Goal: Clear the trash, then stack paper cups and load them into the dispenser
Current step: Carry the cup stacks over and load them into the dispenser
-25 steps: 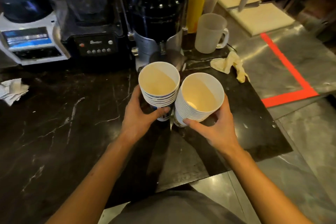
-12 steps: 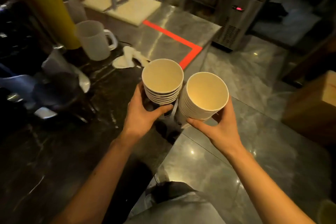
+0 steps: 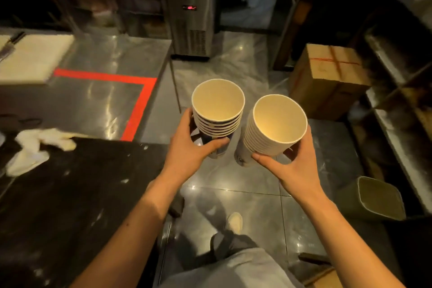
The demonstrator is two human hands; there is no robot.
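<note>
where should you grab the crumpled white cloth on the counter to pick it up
Pinch the crumpled cloth at its raised, bunched middle, coming straight down from above. It lies flat and spread over the edge of the dark counter, so no side offers a firm edge; the thick folds there likely give the most to hold. Both hands are full of cups, so one stack must go down first.

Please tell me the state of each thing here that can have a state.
Left cup stack: nested, upright, held in left hand.
Right cup stack: nested, tilted, held in right hand.
Bin: open, inside unclear.
Box: closed, tied.
Cloth: crumpled on counter.
</note>
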